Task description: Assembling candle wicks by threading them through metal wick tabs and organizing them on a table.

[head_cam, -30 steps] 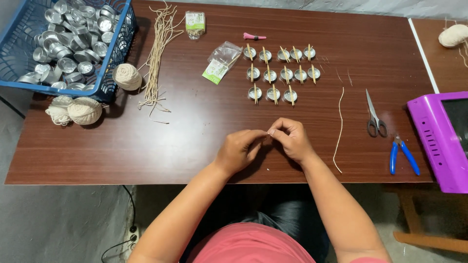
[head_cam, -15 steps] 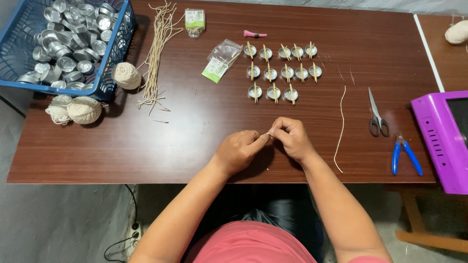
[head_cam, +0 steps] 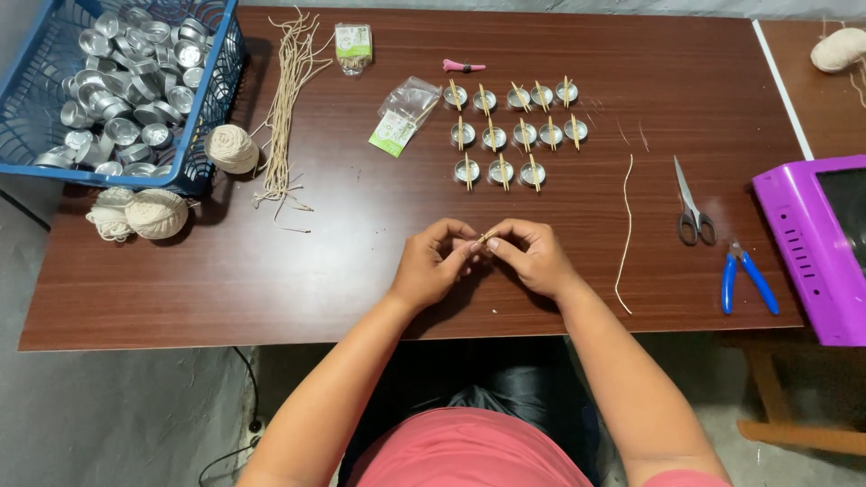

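Wooden table point(head_cam: 271, 261) | both hands point(head_cam: 483, 257) pinch small stick point(head_cam: 488, 237)

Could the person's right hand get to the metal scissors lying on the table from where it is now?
Probably yes. The right hand is pinching a small pale stick together with the left hand, so it is busy. But only a loose pale string lies between it and the grey metal scissors, on bare brown table.

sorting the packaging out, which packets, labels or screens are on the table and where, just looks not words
Small clear packet: far edge of the table, right of the cut strings, green and white label.
Clear bags: left of the rows of metal cups, flat, overlapping, green and white card at the near end.
Purple device: right edge, dark screen, partly out of view.
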